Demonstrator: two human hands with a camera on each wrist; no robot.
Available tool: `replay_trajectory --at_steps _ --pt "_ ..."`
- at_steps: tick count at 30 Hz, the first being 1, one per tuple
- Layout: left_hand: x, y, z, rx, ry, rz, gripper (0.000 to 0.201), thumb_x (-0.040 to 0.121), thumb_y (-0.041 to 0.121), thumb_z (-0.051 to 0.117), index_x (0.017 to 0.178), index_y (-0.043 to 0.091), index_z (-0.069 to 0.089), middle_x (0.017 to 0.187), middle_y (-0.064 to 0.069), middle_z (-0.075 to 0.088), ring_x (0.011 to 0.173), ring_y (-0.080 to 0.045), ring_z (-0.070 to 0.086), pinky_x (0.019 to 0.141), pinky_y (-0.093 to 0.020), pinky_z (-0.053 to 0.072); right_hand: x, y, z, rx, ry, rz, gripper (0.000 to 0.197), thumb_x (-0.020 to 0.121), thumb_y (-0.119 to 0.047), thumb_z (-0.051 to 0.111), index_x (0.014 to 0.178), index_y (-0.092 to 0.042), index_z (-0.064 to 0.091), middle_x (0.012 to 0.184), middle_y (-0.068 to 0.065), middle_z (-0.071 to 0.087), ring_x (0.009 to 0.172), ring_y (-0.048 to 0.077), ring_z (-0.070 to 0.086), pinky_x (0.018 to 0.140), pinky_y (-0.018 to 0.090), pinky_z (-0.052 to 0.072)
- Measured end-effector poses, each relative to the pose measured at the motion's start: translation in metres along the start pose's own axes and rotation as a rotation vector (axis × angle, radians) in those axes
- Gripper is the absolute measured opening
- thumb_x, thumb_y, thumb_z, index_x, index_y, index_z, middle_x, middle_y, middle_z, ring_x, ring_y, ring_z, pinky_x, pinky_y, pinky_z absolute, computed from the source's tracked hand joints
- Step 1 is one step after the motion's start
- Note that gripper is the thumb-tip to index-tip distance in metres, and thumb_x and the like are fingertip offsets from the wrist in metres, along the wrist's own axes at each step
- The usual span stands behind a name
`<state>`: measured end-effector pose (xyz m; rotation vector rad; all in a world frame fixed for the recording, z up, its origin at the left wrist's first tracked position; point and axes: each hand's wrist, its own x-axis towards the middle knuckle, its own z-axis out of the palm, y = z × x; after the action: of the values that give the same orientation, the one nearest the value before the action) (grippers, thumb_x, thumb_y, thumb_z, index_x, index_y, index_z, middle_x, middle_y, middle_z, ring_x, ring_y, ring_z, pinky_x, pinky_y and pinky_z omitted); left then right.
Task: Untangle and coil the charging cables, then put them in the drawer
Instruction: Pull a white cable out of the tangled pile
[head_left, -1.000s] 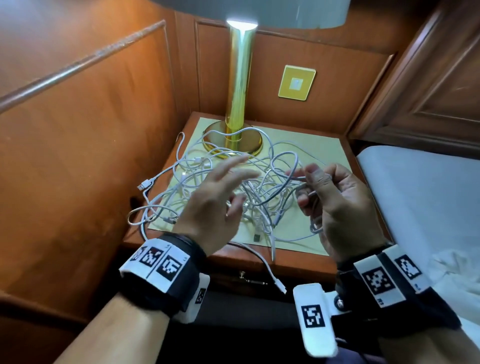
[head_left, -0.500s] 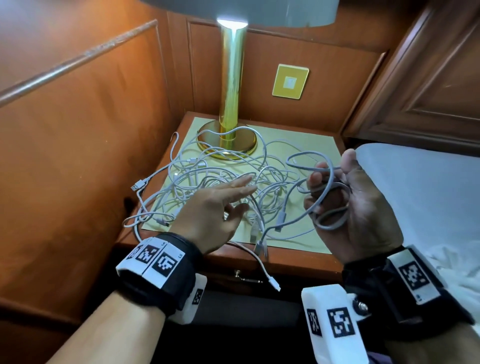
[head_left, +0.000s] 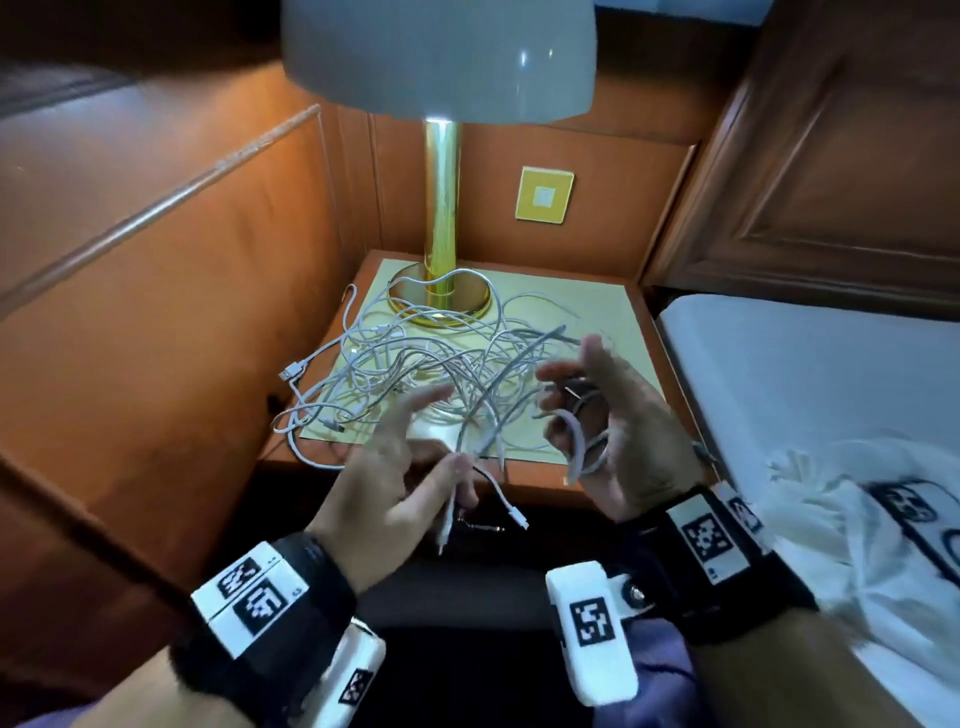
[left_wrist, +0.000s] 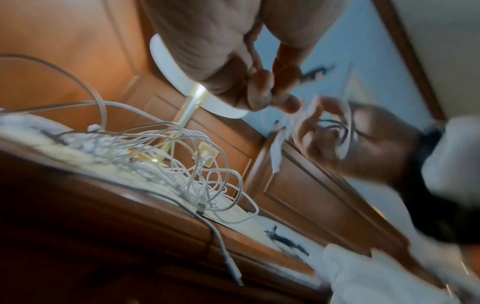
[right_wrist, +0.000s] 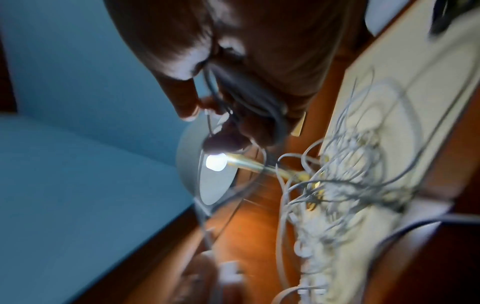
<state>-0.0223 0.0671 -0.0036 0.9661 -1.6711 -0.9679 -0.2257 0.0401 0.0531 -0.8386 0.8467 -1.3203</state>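
A white cable strand (head_left: 451, 499) is pinched between thumb and fingertip of the left hand (head_left: 387, 486), its plug end hanging below. A few finished loops (head_left: 584, 447) are held in the curled fingers (head_left: 558, 400) of the right hand (head_left: 613, 431). Beyond both hands, the tangled charging cables (head_left: 415, 374) lie heaped in front of the brass lamp (head_left: 441, 208) on the desk (head_left: 613, 306). The cables are judged light, limp and prone to snagging; hold is best taken near a plug, with slack fed out gently. The drawer (head_left: 483, 525), below the lamp's desk, appears closed; its contents cannot be seen.
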Motion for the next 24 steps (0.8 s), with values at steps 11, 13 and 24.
replay_trajectory --at_steps 11,13,24 --pt "-0.090 0.073 0.019 -0.331 0.109 -0.188 0.017 0.092 0.014 0.059 0.099 0.001 0.068 0.084 -0.019 0.073 0.034 -0.015 0.043 0.035 -0.016 0.030 -0.138 0.043 -0.046 -0.908 -0.253 0.201 0.036 0.096 -0.031 0.065 0.128 -0.016 0.065 0.109 -0.005 0.071 0.101 0.007 0.066 0.089 0.023 0.051" --pt "-0.100 0.080 0.027 -0.368 0.085 -0.225 0.024 0.093 0.016 0.057 0.103 -0.001 0.069 0.092 -0.019 0.075 0.039 -0.018 0.053 0.034 -0.019 0.036 -0.152 0.033 -0.044 -1.119 -0.322 0.198 0.045 0.095 -0.037 0.067 0.136 -0.019 0.061 0.123 -0.009 0.068 0.114 0.003 0.062 0.104 0.023 0.046" --pt "-0.100 0.066 0.045 -0.110 0.047 -0.104 0.013 0.096 0.002 0.061 0.098 0.009 0.071 0.082 -0.009 0.075 0.054 -0.020 0.062 0.056 -0.029 0.049 -0.139 0.035 -0.047 -0.691 -0.180 0.235 0.021 0.103 -0.019 0.053 0.121 -0.011 0.062 0.085 0.009 0.075 0.074 0.020 0.070 0.070 0.034 0.055"
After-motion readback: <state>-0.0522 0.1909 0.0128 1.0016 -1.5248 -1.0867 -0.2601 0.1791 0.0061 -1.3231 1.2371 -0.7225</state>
